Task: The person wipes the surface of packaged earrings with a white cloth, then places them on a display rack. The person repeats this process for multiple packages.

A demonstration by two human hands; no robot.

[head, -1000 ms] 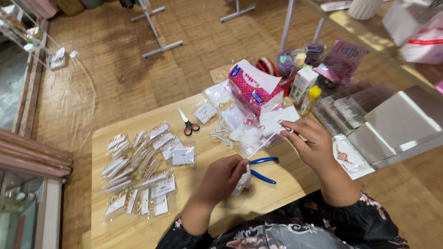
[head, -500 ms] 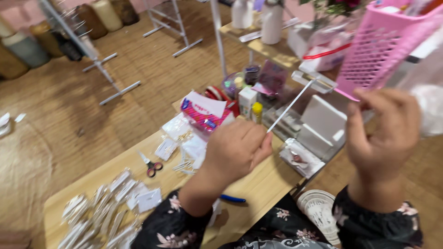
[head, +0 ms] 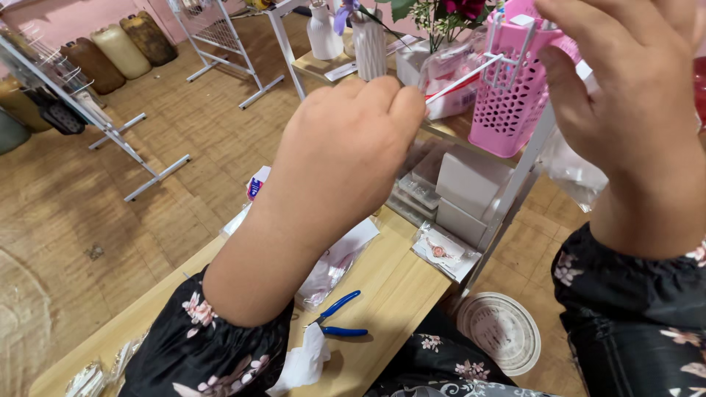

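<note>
Bench (head: 397, 294): wooden; blue-handled pliers (head: 340, 317) lie near, beside a clear bag (head: 334, 265).
Left hand (head: 346, 147): raised, fingers closed on a thin white stick (head: 465, 76).
Stick: slanting up to the right, between both hands.
Right hand (head: 632, 95): raised, fingers curled; grip unclear.
Far: pink basket (head: 507, 103) behind the stick; white vase (head: 370, 45) left.

Bright even light, soft shadows, near hands perhaps slightly blurred

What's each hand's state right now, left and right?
Left hand: closed, pinching a thin white stick at its fingertips.
Right hand: raised, fingers curled; whether it holds anything cannot be told.
</note>
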